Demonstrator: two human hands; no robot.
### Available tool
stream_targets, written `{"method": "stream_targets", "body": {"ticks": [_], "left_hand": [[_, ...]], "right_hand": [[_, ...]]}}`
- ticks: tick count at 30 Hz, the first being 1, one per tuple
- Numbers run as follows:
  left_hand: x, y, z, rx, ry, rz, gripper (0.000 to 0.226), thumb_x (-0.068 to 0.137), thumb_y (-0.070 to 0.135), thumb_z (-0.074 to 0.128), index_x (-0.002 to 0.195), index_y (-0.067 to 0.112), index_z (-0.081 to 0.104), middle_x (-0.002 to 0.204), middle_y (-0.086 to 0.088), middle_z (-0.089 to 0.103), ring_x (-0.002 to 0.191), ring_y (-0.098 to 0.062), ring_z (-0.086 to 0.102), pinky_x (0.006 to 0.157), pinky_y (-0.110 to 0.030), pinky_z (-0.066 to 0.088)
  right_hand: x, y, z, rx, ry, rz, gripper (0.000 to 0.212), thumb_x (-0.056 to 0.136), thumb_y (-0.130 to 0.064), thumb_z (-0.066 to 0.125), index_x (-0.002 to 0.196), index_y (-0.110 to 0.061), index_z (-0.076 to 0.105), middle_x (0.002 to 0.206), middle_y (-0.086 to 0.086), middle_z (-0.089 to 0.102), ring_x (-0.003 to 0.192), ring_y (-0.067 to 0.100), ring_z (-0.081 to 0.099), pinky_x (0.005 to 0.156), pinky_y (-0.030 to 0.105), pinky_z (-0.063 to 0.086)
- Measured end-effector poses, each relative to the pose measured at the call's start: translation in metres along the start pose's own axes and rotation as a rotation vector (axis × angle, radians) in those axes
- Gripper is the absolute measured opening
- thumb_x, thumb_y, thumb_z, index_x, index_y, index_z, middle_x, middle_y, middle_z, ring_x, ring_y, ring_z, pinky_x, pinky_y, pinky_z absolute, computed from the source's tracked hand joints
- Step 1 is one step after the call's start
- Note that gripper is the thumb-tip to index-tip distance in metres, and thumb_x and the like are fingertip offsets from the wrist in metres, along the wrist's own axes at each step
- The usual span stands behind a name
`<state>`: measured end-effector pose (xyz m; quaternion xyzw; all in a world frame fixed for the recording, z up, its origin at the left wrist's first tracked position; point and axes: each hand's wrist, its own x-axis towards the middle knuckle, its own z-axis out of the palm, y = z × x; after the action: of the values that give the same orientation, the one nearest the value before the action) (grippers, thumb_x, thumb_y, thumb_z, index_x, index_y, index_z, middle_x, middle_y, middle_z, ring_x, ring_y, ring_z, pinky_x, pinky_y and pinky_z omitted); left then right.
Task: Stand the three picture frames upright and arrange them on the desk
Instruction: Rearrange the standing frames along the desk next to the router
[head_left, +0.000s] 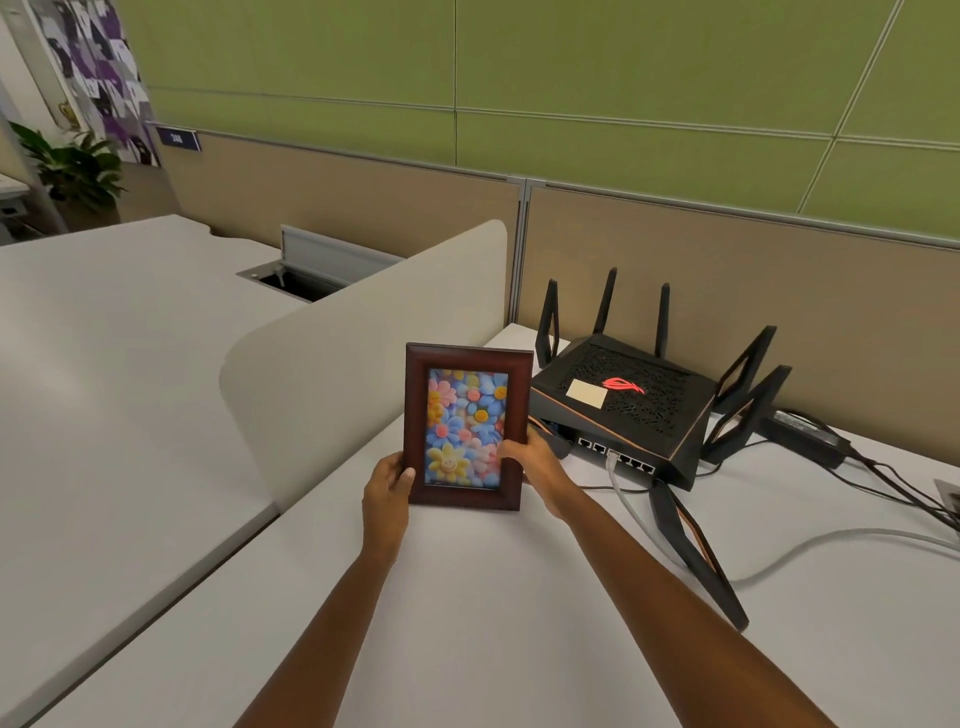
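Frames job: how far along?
Done: nothing visibly placed. In hand: one dark wooden frame upright, its bottom edge at the desk, gripped by left hand and right hand beside the router. Left: the other two frames, out of view.

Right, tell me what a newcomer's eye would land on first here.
First the frame, a dark wooden one with a bright flower picture, held upright at the centre of the desk by the left hand and right hand at its lower sides. Next the black router with a red logo and spiky antennas, just right of the frame. Behind them runs the green wall.
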<state>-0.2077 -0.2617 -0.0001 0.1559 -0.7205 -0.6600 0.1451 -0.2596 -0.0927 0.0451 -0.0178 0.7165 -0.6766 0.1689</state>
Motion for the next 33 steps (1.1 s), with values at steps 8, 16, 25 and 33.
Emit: {"method": "stream_targets", "body": {"ticks": [8,16,25,33], "left_hand": [[-0.064,-0.012,0.013,0.476,0.117,0.123,0.057,0.092,0.009,0.047,0.142,0.001,0.020,0.152,-0.018,0.026,0.139,-0.030,0.029,0.112,-0.038,0.030],[-0.121,-0.019,0.027,1.046,-0.119,0.174,0.053,0.098,0.029,0.021,0.146,0.011,0.005,0.158,-0.009,0.005,0.146,-0.019,0.006,0.119,-0.030,0.003],[-0.192,-0.007,0.064,0.697,-0.183,0.202,0.047,0.097,0.020,0.034,0.142,0.014,0.023,0.155,-0.006,0.020,0.145,-0.017,0.014,0.119,-0.030,0.010],[-0.272,0.026,0.129,0.456,-0.311,0.315,0.042,0.095,0.016,0.040,0.137,0.013,0.035,0.150,-0.005,0.033,0.141,-0.017,0.026,0.114,-0.029,0.026]], "right_hand": [[-0.070,0.067,-0.002,-0.499,0.317,-0.168,0.073,0.085,-0.016,0.056,0.143,-0.015,0.013,0.154,0.008,0.013,0.140,0.024,0.023,0.110,0.036,0.029],[-0.138,0.102,-0.008,-0.864,0.319,-0.162,0.051,0.093,-0.030,0.037,0.142,-0.023,0.021,0.156,-0.003,0.011,0.143,0.011,0.011,0.115,0.024,0.014],[-0.216,0.107,-0.044,-0.771,0.319,-0.150,0.041,0.094,-0.023,0.039,0.135,-0.019,0.034,0.148,-0.004,0.030,0.138,0.010,0.024,0.114,0.024,0.018],[-0.304,0.109,-0.103,-0.644,0.407,-0.167,0.031,0.092,-0.013,0.045,0.122,-0.020,0.049,0.129,-0.002,0.053,0.118,0.010,0.048,0.104,0.021,0.033]]}}
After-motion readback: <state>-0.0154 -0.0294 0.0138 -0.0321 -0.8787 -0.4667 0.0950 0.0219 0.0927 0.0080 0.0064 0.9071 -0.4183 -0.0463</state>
